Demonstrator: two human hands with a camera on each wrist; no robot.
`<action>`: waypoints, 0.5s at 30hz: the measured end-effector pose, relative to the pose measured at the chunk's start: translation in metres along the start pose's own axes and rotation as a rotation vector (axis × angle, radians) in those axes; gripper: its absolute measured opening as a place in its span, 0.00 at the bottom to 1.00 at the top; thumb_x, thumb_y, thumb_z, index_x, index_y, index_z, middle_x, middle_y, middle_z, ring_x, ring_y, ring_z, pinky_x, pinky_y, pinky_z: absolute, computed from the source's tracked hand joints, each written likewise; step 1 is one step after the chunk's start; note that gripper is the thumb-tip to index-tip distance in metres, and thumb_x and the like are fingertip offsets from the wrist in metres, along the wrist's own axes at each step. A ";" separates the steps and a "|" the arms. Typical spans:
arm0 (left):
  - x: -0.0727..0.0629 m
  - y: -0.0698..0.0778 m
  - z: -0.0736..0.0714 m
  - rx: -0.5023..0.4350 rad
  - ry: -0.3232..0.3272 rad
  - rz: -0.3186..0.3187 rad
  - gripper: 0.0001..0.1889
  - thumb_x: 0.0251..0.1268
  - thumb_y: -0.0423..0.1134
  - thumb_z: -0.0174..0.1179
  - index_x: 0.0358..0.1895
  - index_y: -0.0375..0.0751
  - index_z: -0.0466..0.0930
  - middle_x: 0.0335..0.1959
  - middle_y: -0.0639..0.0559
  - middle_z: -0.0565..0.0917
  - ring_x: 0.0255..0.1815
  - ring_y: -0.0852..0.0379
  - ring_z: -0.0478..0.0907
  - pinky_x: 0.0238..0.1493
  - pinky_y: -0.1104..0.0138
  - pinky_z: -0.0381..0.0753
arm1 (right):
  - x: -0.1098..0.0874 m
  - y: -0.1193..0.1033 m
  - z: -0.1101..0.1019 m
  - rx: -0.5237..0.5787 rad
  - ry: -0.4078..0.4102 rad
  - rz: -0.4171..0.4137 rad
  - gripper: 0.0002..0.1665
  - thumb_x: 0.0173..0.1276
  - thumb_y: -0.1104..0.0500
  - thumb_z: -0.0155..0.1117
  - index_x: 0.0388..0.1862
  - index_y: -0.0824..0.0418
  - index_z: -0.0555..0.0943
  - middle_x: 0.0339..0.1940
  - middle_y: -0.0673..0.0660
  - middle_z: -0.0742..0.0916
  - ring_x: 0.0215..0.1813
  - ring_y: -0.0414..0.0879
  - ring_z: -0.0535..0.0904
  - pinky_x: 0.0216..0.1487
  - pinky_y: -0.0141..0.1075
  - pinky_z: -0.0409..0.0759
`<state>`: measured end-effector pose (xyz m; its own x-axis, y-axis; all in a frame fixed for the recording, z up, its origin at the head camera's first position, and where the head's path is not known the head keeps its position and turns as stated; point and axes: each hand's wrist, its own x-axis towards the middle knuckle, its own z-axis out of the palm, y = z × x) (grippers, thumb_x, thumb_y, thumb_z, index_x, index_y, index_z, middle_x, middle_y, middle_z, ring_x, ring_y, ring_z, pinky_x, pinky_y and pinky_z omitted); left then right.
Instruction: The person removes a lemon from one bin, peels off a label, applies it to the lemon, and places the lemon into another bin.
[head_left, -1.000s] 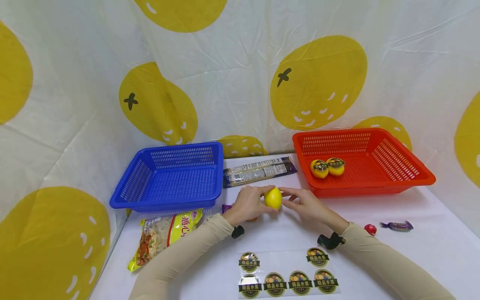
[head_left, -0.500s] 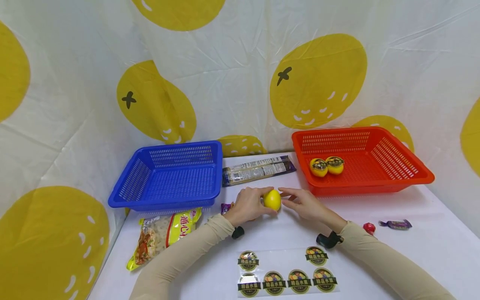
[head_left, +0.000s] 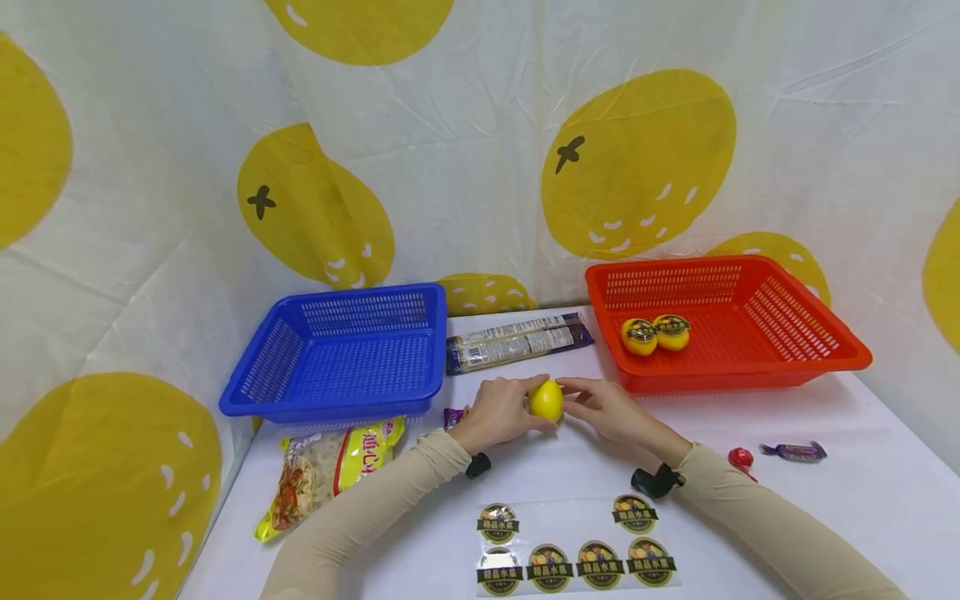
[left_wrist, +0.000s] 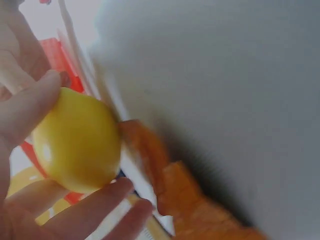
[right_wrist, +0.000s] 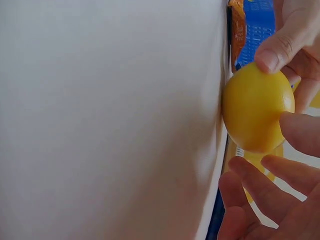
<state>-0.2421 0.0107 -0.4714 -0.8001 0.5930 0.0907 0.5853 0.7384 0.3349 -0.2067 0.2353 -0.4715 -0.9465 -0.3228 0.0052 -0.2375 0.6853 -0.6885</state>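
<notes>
A yellow lemon (head_left: 546, 400) is held above the white table by my left hand (head_left: 497, 413), its thumb and fingers around the left side. My right hand (head_left: 609, 412) is at the other side, fingers spread and loosely bent. In the right wrist view its thumb (right_wrist: 302, 132) overlaps the lemon's edge; whether it touches cannot be made out. No label shows on the visible skin of the lemon. Nearer me lies a clear sheet (head_left: 570, 522) bearing several round black-and-gold fruit stickers. Two lemons (head_left: 656, 335) with such stickers sit in the red basket (head_left: 750, 367).
On the left stands a blue basket (head_left: 330, 408), with a pasta bag (head_left: 330, 471) before it. Dark flat packets (head_left: 517, 342) lie between the baskets. A purple wrapper (head_left: 453, 417) and an orange wrapper (left_wrist: 190, 200) are by my left hand. Red (head_left: 741, 458) and purple candies (head_left: 795, 452) lie right.
Hardly anything differs. Both hands stay at the lemon in nearly the same place; the view shifts slightly with the head.
</notes>
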 end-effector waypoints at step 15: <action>-0.013 -0.006 -0.009 0.074 0.085 0.059 0.25 0.66 0.50 0.68 0.67 0.59 0.80 0.12 0.61 0.74 0.19 0.62 0.68 0.38 0.63 0.67 | 0.013 -0.002 -0.007 0.001 -0.023 -0.067 0.27 0.76 0.61 0.61 0.73 0.63 0.74 0.68 0.64 0.83 0.53 0.53 0.83 0.52 0.41 0.82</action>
<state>-0.2368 -0.0041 -0.4665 -0.7703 0.6093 0.1883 0.6374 0.7265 0.2569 -0.2202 0.2343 -0.4647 -0.9233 -0.3825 0.0345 -0.2996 0.6610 -0.6880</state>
